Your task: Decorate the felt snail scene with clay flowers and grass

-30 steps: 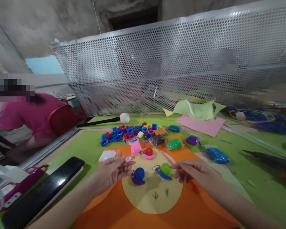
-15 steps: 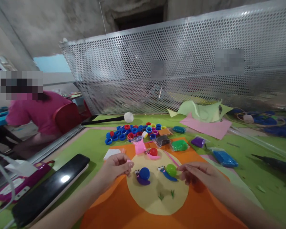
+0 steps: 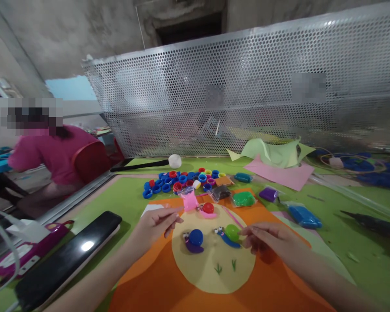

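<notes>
My left hand has its index finger stretched out, the tip at the lower edge of the pink clay in its opened wrapper. My right hand has its fingers pinched at the lower end of a thin pink stick, just right of a snail with a green shell and blue body. Left of that lies a snail with a blue shell and purple body. A snail with a red shell and pink body sits behind them. All three rest on a pale yellow paper circle.
Orange paper lies under the circle. Behind are many bottle caps, bagged green clay and blue clay. A phone-like black device lies left. A perforated metal screen stands behind; a person in pink sits left.
My left hand has gone from a pinch on a small pink bit to a stretched index finger, moving up toward the pink clay. My right hand stays nearly in place.
</notes>
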Tool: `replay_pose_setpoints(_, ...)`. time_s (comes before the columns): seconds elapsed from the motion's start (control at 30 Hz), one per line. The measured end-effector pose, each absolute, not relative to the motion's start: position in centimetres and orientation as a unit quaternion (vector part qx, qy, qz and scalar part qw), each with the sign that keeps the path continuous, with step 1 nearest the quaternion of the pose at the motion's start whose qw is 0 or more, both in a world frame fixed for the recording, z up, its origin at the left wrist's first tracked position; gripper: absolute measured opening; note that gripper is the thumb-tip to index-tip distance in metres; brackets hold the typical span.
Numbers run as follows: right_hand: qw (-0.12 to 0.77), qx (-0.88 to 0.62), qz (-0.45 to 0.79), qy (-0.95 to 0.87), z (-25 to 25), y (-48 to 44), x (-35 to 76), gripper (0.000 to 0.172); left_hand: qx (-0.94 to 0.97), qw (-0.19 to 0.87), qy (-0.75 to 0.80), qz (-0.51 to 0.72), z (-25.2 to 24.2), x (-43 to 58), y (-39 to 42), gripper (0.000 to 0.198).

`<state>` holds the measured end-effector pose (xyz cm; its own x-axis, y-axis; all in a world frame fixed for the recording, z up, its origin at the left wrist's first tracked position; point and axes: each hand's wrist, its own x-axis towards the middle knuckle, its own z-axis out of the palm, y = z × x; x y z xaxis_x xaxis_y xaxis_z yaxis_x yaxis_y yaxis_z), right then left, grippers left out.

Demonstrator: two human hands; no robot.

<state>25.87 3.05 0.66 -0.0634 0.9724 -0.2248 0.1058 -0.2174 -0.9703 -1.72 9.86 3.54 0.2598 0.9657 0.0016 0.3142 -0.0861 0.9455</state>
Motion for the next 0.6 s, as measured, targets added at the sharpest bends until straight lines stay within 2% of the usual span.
replay_pose_setpoints(0.3,0.393,-0.544,0.548,-0.5,0.6,3.5,25.8,0.036,0.671,0.359,0.539,0.362,2.9,-3.7,11.3,0.022)
replay_pose_setpoints(0.6,0.394,-0.538,0.56,-0.492,1.5,3.0,25.7,0.027,0.717,0.186,0.556,0.375,3.8,-6.2,13.7,0.027)
